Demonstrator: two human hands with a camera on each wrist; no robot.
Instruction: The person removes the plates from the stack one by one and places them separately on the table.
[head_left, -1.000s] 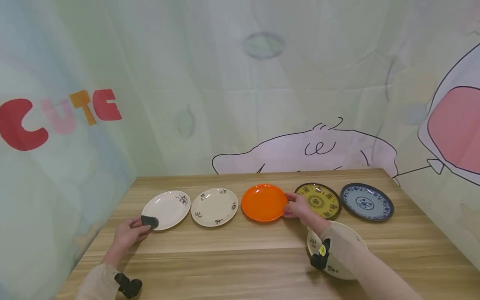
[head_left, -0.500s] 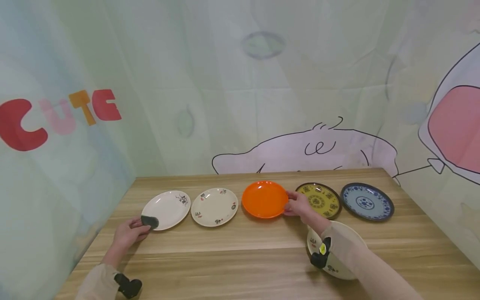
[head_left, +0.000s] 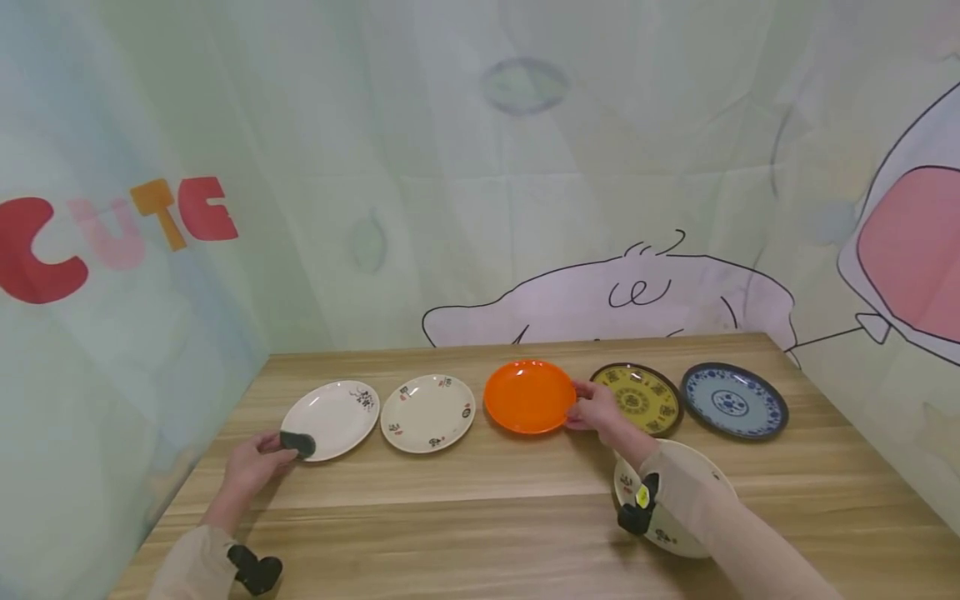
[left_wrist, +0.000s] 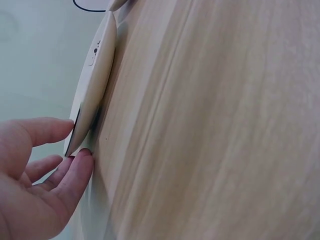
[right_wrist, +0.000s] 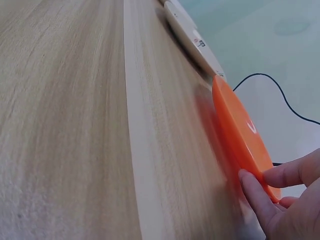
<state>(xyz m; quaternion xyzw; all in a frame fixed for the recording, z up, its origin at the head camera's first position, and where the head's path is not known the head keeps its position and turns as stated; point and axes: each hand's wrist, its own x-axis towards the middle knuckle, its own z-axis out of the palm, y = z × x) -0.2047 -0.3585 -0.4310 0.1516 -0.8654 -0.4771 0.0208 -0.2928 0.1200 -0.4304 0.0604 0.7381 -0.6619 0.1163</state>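
On the far left, my left hand [head_left: 251, 469] pinches the near-left rim of a white plate [head_left: 341, 417] at its dark green patch. The left wrist view has the thumb over that plate's rim [left_wrist: 80, 127] and fingers beneath it. My right hand [head_left: 597, 412] pinches the right rim of an orange plate [head_left: 529, 397], mid-row. In the right wrist view the thumb lies on top of the orange plate [right_wrist: 242, 135], a finger under its edge. Between these two sits a cream plate [head_left: 427, 414] with small printed motifs, touched by neither hand.
Right of the orange plate lie a yellow patterned plate [head_left: 641, 404] with a dark rim and a blue-and-white plate [head_left: 733, 402]. Another cream plate [head_left: 678, 533] stands nearer, partly under my right sleeve. A printed cloth [head_left: 450, 192] hangs behind the wooden table [head_left: 450, 542].
My right hand has shifted the orange plate slightly away from me, mostly in the first half second. The left hand stays at the white plate. The head view has moved a little.
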